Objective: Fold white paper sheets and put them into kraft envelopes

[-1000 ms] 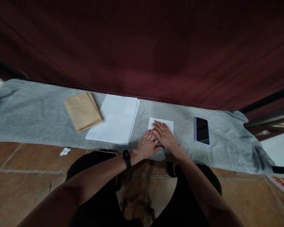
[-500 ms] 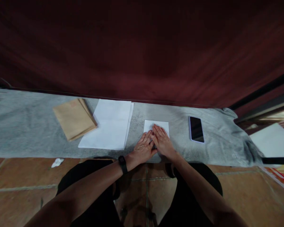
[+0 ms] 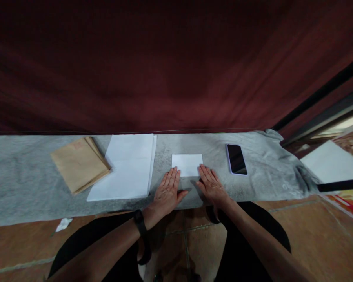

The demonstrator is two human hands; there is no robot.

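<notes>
A small white folded-looking piece of paper (image 3: 187, 163) lies flat on the grey cloth in front of me. My left hand (image 3: 168, 190) rests flat with its fingertips at the paper's lower left corner, thumb stretched out to the side. On the other side, my right hand (image 3: 212, 185) lies flat too, its fingertips touching the lower right edge. Neither hand grips anything. To the left of my left hand is a stack of larger white paper sheets (image 3: 126, 168), with brown paper envelopes (image 3: 79, 163) overlapping its left edge.
A phone (image 3: 237, 159) with a pale purple case lies right of my hands. The grey cloth (image 3: 23, 176) covers a narrow surface along a dark red drape (image 3: 176, 78). A crumpled white scrap (image 3: 64, 224) is on the tiled floor, and a white panel (image 3: 332, 162) stands far right.
My hands have moved apart from the middle of the small paper, where they overlapped, to its two lower corners. More of the paper now shows. The view has shifted slightly.
</notes>
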